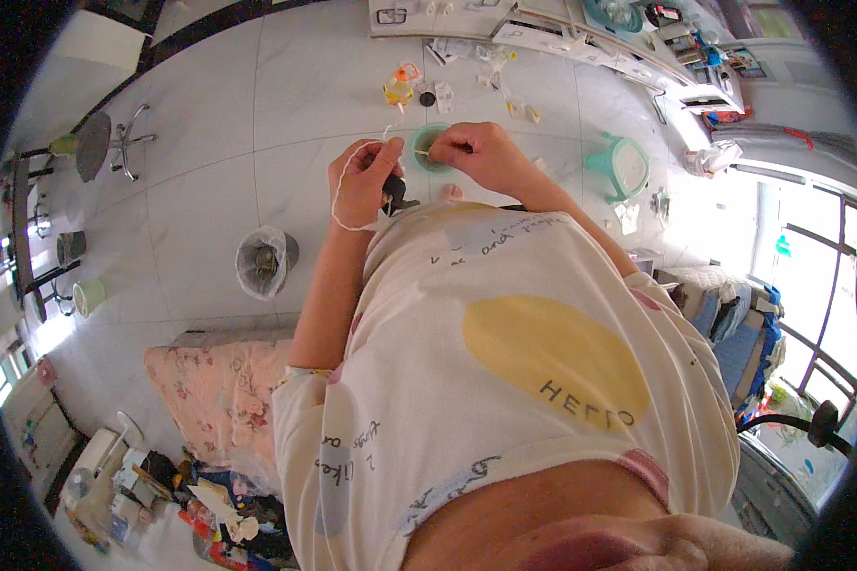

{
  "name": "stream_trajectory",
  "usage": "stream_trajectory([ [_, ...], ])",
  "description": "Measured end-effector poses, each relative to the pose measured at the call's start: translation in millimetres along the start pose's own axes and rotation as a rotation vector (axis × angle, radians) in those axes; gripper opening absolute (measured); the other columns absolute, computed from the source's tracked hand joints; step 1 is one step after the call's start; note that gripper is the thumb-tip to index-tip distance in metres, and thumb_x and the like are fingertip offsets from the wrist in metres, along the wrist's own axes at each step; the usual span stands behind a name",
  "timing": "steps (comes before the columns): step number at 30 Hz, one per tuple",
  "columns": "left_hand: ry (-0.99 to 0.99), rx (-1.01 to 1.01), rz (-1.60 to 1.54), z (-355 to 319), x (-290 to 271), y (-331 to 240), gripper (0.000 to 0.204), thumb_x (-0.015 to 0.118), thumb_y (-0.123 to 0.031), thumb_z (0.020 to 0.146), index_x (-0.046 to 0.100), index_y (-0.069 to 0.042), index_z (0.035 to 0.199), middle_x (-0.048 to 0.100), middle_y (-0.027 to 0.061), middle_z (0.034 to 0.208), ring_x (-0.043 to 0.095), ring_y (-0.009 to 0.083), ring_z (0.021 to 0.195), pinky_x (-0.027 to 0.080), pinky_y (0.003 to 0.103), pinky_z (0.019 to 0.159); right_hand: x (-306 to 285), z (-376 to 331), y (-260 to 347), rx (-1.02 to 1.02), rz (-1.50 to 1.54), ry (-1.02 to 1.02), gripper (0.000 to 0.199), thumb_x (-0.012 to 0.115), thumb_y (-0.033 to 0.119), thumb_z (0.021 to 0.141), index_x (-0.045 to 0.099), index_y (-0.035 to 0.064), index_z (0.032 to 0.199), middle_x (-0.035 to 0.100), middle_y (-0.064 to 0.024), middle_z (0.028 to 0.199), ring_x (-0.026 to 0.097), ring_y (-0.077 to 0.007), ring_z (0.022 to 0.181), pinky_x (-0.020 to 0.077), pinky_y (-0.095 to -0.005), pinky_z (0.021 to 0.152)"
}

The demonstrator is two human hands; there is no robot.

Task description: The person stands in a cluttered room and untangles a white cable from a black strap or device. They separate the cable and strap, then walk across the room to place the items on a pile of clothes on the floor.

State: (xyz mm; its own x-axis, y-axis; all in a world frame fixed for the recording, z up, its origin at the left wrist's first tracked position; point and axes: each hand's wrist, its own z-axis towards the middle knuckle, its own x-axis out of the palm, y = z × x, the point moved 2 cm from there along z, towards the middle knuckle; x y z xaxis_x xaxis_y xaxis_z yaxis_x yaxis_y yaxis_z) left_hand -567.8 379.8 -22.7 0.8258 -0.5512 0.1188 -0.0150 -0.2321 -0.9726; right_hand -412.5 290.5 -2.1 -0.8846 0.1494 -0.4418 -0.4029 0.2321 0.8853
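Now your left hand [362, 181] pinches a limp white string [338, 205] looped around it, above the floor; your right hand [481, 152] grips a thin stiff stick [421, 152]. Hold the string near its end.

The left hand [364, 181] covers most of a dark object [396, 195] just below its fingers, too hidden to identify, and the white cord [337, 205] looped around that hand disappears into its grip. The right hand [478, 152] overlaps the green ring-shaped thing [428, 152] between the hands, hiding its right side. The thin stick [423, 152] pinched there is too small to identify.
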Motion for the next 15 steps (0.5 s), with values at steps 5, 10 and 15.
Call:
stream_trajectory([
  [5,-0.052,-0.203,0.052,-2.0,-0.2,-6.8,0.019,0.062,-0.022,0.079,0.059,-0.004,0.072,0.054,0.0002,0.063,0.048,0.0084,0.057,0.038,0.024,0.052,-2.2,-2.5,12.3,0.285,0.215,0.08,0.01,0.062,0.012,0.077,0.061,0.0025,0.079,0.06,-0.0058,0.067,0.056,-0.0118,0.061,0.0466,-0.0271,0.059],
  [10,-0.035,-0.204,0.05,-2.1,-2.1,-6.6,0.018,0.064,-0.02,0.078,0.06,-0.003,0.077,0.054,0.0007,0.063,0.05,0.0089,0.058,0.039,0.024,0.053,4.3,0.6,5.5,0.038,0.155,0.048,0.007,0.06,0.007,0.079,0.057,0.0015,0.08,0.057,-0.0007,0.075,0.049,-0.0063,0.066,0.0422,-0.0213,0.062],
  [15,0.016,0.065,0.323,-2.7,4.6,-13.3,0.016,0.062,-0.015,0.077,0.058,0.0,0.075,0.059,0.0032,0.064,0.052,0.0076,0.056,0.042,0.022,0.051,14.2,3.6,-2.1,0.049,0.148,0.109,0.012,0.057,0.013,0.082,0.059,0.0014,0.08,0.059,-0.0024,0.071,0.05,-0.008,0.063,0.043,-0.0235,0.061],
])
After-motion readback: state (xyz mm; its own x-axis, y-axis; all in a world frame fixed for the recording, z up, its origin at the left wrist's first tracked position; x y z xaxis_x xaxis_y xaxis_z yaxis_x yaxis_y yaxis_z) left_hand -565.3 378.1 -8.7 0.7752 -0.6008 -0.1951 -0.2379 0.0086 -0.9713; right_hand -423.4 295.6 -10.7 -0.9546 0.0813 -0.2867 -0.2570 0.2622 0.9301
